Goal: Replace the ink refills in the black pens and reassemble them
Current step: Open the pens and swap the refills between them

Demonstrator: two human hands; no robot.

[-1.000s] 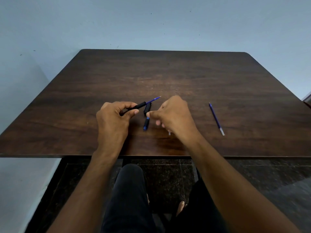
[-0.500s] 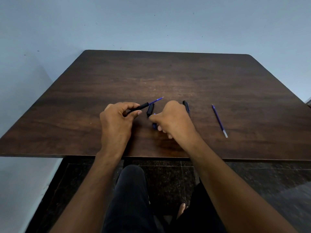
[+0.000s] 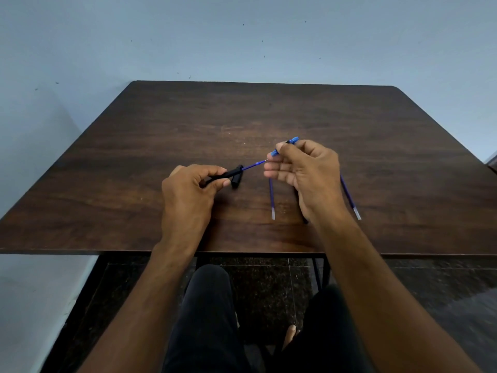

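Tip (image 3: 285,147) now lifted off table, pinched in right hand (image 3: 304,170).
Left hand (image 3: 188,189) grips barrel (image 3: 228,174), refill (image 3: 254,165) pointing at right fingertips; next, sliding tip over it.

Soft, even light filled the scene, moderately bright. A pale sheen lay across the middle of the dark brown wooden desk (image 3: 188,135). Faint shadows sat under both hands. The wide lens bowed the desk's edges and stretched the forearms. The dark speckled floor (image 3: 443,305) was dim and smeared at lower right.
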